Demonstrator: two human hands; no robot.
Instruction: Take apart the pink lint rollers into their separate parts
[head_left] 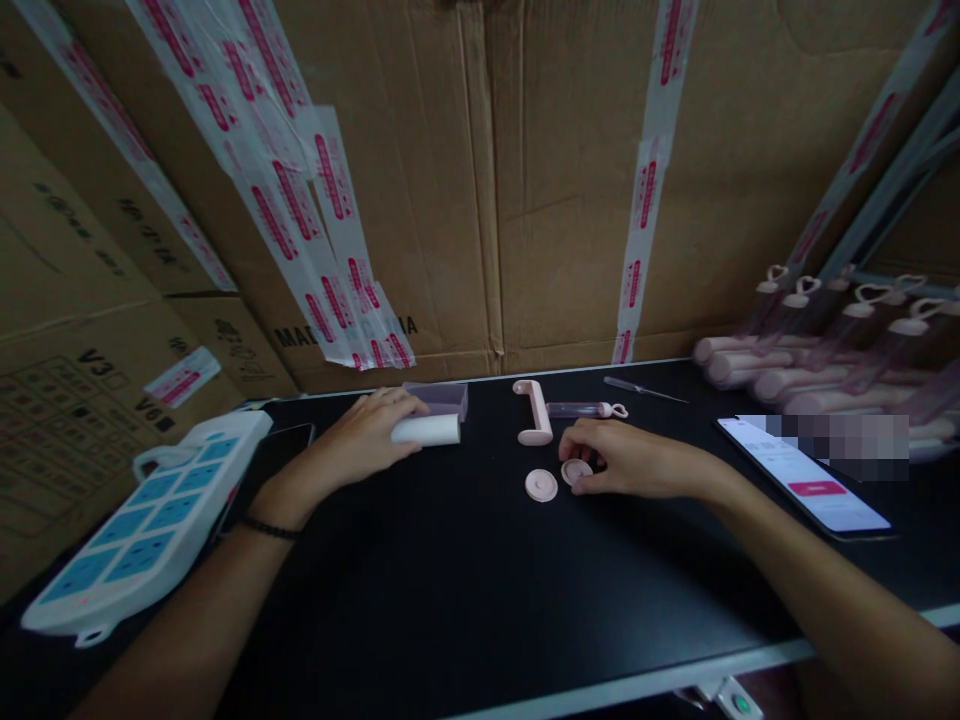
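My left hand (375, 435) is closed round a white paper roll (427, 430), lying level just in front of a clear purplish plastic cover (450, 398). My right hand (622, 458) has its thumb and fingers curled on the edges of a pink round cap (576, 472) at the table surface. Just left of it lies a second pink round cap (541, 486), face up and untouched. Behind the caps stands a pink C-shaped roller frame (537, 412), joined to a clear handle (576, 409) that ends in a heart-shaped loop.
A thin screwdriver (645, 389) lies at the back. On the right are a lit phone (810, 480) and a pile of pink rollers (780, 385). A white power strip (150, 520) and a dark phone (281, 445) sit left. Cardboard boxes (570, 200) wall off the table's back edge.
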